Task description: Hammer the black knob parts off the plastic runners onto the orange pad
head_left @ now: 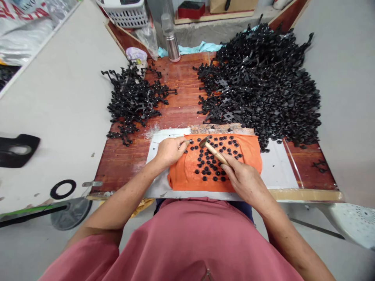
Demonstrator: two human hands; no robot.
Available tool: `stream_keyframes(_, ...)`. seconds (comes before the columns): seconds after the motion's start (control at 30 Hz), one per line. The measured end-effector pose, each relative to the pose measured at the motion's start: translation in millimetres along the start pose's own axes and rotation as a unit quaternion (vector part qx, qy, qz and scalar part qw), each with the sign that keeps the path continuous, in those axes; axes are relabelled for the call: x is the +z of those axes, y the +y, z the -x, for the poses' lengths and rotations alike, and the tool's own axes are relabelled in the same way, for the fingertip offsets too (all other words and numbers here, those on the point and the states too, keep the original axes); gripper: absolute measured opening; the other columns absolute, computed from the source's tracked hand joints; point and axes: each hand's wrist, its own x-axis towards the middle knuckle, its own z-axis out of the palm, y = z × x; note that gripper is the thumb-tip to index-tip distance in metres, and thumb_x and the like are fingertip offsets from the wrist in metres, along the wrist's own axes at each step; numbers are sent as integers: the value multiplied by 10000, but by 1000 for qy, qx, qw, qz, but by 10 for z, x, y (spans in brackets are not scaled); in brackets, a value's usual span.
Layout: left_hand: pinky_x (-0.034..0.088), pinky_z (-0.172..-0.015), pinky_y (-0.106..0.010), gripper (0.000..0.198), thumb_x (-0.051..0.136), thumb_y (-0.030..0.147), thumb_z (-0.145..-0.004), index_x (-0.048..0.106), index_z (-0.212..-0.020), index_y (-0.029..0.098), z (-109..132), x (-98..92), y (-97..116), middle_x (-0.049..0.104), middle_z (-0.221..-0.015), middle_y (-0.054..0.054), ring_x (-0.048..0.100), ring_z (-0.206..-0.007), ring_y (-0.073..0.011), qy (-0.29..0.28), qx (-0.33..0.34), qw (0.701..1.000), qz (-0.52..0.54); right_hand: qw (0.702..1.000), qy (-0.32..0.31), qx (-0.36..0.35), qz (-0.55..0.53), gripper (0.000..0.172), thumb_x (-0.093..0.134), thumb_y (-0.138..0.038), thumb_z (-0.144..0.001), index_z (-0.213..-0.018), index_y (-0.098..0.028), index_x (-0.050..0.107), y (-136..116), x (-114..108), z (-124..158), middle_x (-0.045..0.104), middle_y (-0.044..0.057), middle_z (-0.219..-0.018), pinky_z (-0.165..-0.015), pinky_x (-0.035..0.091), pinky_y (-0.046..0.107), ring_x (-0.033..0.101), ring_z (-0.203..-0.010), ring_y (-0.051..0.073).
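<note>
My right hand is closed round the wooden handle of a hammer, whose dark head is over the upper part of an orange cloth. Many small round black pieces lie scattered on this cloth. At the cloth's upper left, my left hand has its thumb and forefinger pinched together. A small black round piece is right by those fingertips; whether they grip it is too small to tell. A speckled stone slab shows along the cloth's far edge.
A large heap of black jointed parts covers the right of the wooden table. A smaller heap lies at the left. Behind stand a steel flask and a white basket. Grey panels flank both sides.
</note>
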Motion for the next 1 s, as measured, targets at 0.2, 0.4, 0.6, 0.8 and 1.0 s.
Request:
stream_keyframes(0.2, 342, -617, -272, 379, 485, 448, -966, 629, -715, 203, -41, 54, -109, 621, -661, -12, 552, -657, -171, -21, -1, 994, 106, 998, 1, -23, 53, 493, 470, -318, -1093, -1577, -274, 550, -54, -61, -116, 830, 79, -1041, -710, 536, 331, 788, -858, 274)
stream_keyframes(0.4, 333, -528, -223, 399, 496, 504, -963, 660, -798, 180, -71, 153, -230, 559, -645, 15, 499, -600, -133, -26, -37, 975, 220, 999, 0, -11, 33, 520, 483, -312, -1094, -1613, -297, 511, -42, -95, -101, 829, 74, -1061, -740, 557, 345, 789, -876, 275)
stream_keyframes(0.6, 306, -563, -245, 399, 470, 449, -983, 626, -730, 184, -67, 109, -173, 531, -621, 15, 488, -609, -133, -20, -7, 989, 147, 999, 10, -10, 29, 506, 488, -317, -1092, -1594, -285, 535, -21, -35, -71, 831, 85, -1064, -743, 569, 346, 796, -912, 284)
stream_keyframes(0.8, 317, -632, -291, 372, 489, 414, -1000, 683, -761, 206, -20, 30, -71, 666, -682, -23, 584, -666, -179, -16, 12, 1000, 7, 999, 18, -22, 35, 494, 481, -313, -1093, -1583, -280, 543, -41, -23, -69, 835, 72, -1047, -716, 552, 327, 795, -865, 268)
stream_keyframes(1.0, 329, -656, -322, 361, 497, 406, -1019, 777, -885, 223, -14, -13, -1, 800, -863, -85, 683, -783, -248, -19, 12, 996, -82, 996, 18, -41, 80, 492, 472, -310, -1095, -1581, -291, 551, -80, -55, -174, 830, 62, -1018, -669, 519, 321, 775, -807, 260)
